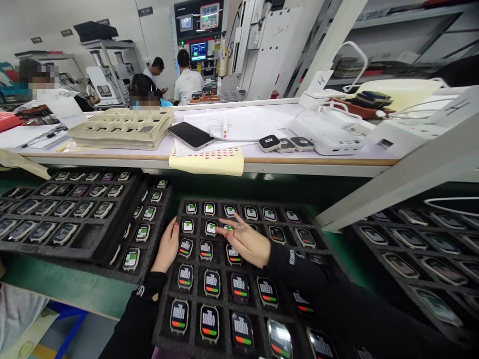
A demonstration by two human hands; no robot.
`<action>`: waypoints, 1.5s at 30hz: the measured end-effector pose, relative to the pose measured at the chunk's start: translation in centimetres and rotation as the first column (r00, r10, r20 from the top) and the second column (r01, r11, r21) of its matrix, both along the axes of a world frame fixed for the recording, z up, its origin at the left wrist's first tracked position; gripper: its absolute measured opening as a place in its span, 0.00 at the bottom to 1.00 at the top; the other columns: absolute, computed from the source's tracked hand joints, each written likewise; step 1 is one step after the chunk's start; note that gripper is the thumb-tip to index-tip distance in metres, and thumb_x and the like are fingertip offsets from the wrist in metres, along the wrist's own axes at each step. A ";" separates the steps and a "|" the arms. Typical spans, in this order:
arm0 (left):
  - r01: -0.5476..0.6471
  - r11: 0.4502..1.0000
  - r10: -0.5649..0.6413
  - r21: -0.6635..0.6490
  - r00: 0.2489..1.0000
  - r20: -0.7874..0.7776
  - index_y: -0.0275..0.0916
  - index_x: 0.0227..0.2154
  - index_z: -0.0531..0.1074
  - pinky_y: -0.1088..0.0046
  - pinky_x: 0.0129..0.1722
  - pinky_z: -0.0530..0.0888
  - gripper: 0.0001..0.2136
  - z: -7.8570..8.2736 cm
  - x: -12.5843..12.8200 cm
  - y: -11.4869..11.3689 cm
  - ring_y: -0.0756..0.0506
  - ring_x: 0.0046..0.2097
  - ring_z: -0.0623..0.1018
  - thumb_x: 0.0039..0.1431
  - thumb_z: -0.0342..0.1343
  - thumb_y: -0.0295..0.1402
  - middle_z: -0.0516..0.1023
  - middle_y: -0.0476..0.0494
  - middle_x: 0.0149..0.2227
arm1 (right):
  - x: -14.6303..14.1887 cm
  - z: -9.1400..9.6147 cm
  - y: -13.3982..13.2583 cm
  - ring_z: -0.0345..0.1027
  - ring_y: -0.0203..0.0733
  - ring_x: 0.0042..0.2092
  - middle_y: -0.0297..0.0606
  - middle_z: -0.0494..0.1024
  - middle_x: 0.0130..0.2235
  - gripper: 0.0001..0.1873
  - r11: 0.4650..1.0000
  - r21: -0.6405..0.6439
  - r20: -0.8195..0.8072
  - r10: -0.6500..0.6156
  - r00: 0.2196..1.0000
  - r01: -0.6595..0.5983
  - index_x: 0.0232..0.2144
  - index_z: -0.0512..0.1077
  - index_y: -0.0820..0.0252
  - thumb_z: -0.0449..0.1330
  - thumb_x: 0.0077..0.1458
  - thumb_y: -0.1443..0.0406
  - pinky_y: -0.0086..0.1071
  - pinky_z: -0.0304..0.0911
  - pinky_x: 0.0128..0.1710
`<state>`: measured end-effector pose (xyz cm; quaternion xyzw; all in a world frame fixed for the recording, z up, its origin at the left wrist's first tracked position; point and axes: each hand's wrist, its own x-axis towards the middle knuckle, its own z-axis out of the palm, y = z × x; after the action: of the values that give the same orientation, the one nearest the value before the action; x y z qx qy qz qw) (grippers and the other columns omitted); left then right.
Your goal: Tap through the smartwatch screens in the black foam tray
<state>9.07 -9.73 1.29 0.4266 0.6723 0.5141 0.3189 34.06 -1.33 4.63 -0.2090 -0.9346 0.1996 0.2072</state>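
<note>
Head view: our spread right hand, holding nothing, is over watches in the tray; our left hand lies at its ten-o'clock edge, grip unclear. Twelve-o'clock screens show green-white; six-o'clock red-green ones seem undone.

Right hand over a dark foam tray of watches
It is spread out above the upper rows, with the left hand at the tray's left edge; beyond, a phone and papers lie on a white table.
</note>
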 end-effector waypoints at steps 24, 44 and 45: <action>0.028 0.998 -0.026 0.053 0.999 -0.044 0.34 0.60 0.65 0.59 0.66 0.58 0.24 -0.2 0.5 -0.7 0.40 0.65 0.64 0.70 0.39 0.43 0.66 0.35 0.62 | -7.9 0.0 0.0 0.60 0.52 0.61 0.45 0.78 0.49 0.27 0.997 0.029 -0.003 0.074 0.997 -0.074 0.52 0.75 0.64 0.37 0.69 0.65 0.63 0.38 0.66; 0.004 1.000 -0.003 0.008 0.998 -0.070 0.34 0.61 0.61 0.61 0.66 0.58 0.24 0.1 0.6 -1.0 0.42 0.65 0.63 0.69 0.39 0.42 0.64 0.34 0.63 | -10.1 -0.9 3.8 0.60 0.54 0.61 0.49 0.76 0.51 0.28 0.998 0.047 0.020 -0.053 0.998 0.052 0.54 0.73 0.68 0.36 0.68 0.65 0.65 0.40 0.65; 0.003 1.000 -0.002 0.008 0.998 -0.070 0.34 0.61 0.61 0.61 0.65 0.59 0.24 0.1 0.6 -1.0 0.42 0.65 0.63 0.69 0.39 0.43 0.64 0.34 0.63 | -10.2 -1.0 4.1 0.60 0.54 0.61 0.49 0.76 0.51 0.28 0.997 0.045 0.021 -0.061 0.998 0.060 0.54 0.73 0.68 0.36 0.68 0.65 0.65 0.40 0.65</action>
<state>9.68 -10.76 1.42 0.4464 0.6806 0.5011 0.2939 23.84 2.76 3.63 -0.2349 -0.9343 0.1702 0.2071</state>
